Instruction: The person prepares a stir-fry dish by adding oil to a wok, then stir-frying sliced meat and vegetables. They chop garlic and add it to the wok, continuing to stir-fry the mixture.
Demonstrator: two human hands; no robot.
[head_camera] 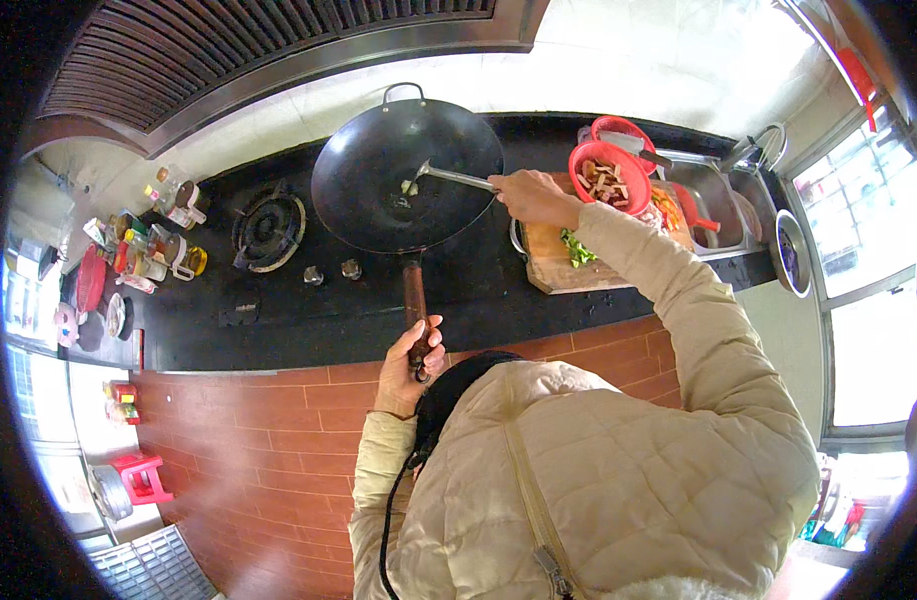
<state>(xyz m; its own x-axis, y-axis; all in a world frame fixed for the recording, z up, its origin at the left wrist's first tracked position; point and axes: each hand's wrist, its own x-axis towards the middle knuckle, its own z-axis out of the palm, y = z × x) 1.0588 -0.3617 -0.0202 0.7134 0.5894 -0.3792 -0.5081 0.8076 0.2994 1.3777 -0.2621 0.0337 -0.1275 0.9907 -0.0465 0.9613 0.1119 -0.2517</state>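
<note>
My left hand is closed around the wooden handle of a large dark wok on the stove. With my right hand I grip a metal cooking utensil, whose head rests inside the wok beside a small pale lump. To the right, a wooden cutting board bears chopped green vegetable pieces near my right forearm and orange-red pieces farther right. A red plastic basket of sliced brownish food stands at the board's back.
A cleaver lies across a second red basket. The sink is at the right, with a metal bowl beyond. Left of the wok are a gas burner and several seasoning containers. A range hood hangs above.
</note>
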